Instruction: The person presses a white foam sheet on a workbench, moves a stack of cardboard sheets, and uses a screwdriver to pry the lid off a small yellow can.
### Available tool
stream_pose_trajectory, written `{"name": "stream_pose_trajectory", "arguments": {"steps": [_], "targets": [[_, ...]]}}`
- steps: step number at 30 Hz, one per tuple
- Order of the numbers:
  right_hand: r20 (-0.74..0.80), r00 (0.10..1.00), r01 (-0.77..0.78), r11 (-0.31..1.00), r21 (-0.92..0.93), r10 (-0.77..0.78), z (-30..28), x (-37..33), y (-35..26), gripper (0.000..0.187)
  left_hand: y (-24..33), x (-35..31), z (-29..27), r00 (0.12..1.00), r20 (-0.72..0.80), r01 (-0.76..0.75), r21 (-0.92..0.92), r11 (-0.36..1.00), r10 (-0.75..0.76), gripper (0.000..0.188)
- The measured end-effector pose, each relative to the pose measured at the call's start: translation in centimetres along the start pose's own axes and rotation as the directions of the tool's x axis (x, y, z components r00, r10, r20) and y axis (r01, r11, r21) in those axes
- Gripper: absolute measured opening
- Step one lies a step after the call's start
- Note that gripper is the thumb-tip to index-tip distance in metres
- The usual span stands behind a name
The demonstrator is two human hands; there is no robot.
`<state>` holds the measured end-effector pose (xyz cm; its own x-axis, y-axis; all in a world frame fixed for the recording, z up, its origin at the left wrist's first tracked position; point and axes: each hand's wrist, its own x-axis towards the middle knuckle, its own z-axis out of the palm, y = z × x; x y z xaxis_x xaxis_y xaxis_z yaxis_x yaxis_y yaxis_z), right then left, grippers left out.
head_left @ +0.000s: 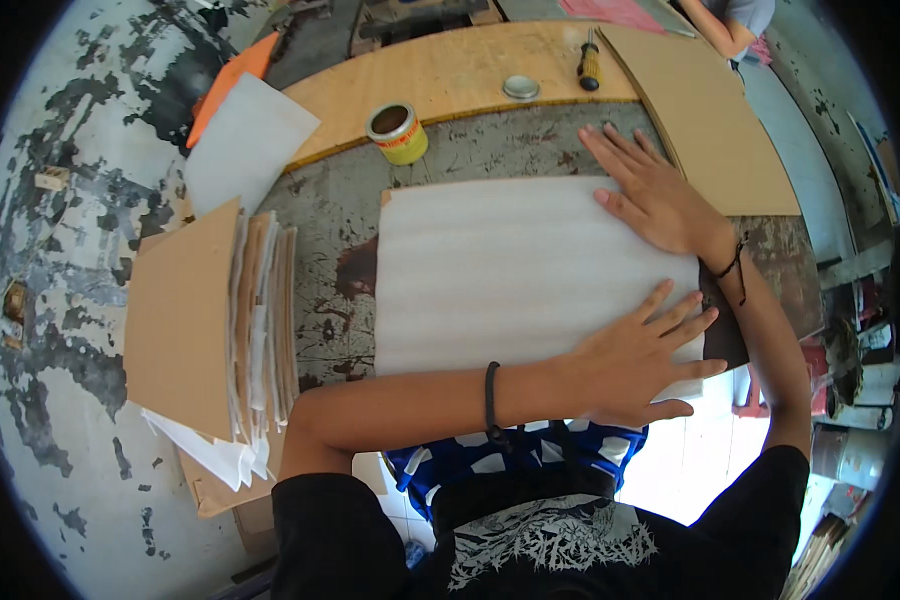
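A white foam sheet (510,280) lies flat on the worktable, and a sliver of brown cardboard peeks out at its far left corner. My left forearm crosses the sheet's near side. The left hand (638,365) rests at the near right corner, fingers spread and pointing right. At the far right corner my right hand (662,200) lies palm down with its fingers stretched out, some reaching past the sheet's far edge. Neither hand grips anything.
To the left stands a stack of cardboard and foam pieces (180,330). Behind are a yellow open tin (405,150), its lid (520,88) and a screwdriver (589,70). A large cardboard sheet (720,130) lies at the far right, near another person's arm (715,28).
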<state>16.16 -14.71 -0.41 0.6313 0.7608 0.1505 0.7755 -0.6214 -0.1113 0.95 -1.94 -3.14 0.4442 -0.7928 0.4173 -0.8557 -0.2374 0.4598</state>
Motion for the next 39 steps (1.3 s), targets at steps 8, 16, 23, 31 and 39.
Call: {"name": "stream_pose_trajectory", "arguments": {"steps": [8, 16, 23, 31, 39], "targets": [[-0.04, 0.999, 0.012, 1.0, -0.007, -0.012, -0.3, 0.1, 0.1, 0.065, -2.3, -2.3, -5.1, 0.927, 0.118, 0.319, 0.247, 0.915, -0.355, 0.072], [-0.046, 0.999, -0.019, 1.0, -0.015, 0.018, 0.8, -0.3, 0.3, 0.066, 0.5, -12.0, -8.9, 0.695, -0.264, 0.701, 0.457, 0.547, -0.669, 0.076], [-0.23, 0.971, 0.055, 0.998, -0.032, -0.061, 0.2, -1.1, 0.4, 0.068, 0.5, -12.4, -7.8, 0.681, -0.377, 0.726, 0.461, 0.511, -0.628, 0.075], [-0.16, 0.982, -0.092, 0.995, 0.035, 0.096, 0.8, -8.8, -11.1, 0.076, 0.5, -13.2, -7.5, 0.661, -0.365, 0.734, 0.495, 0.465, -0.655, 0.074], [-0.135, 0.984, -0.122, 0.992, -0.042, 0.115, 0.7, -9.0, -11.7, 0.084, 1.7, -11.7, -7.6, 0.779, -0.308, 0.587, 0.665, 0.462, -0.546, 0.063]]}}
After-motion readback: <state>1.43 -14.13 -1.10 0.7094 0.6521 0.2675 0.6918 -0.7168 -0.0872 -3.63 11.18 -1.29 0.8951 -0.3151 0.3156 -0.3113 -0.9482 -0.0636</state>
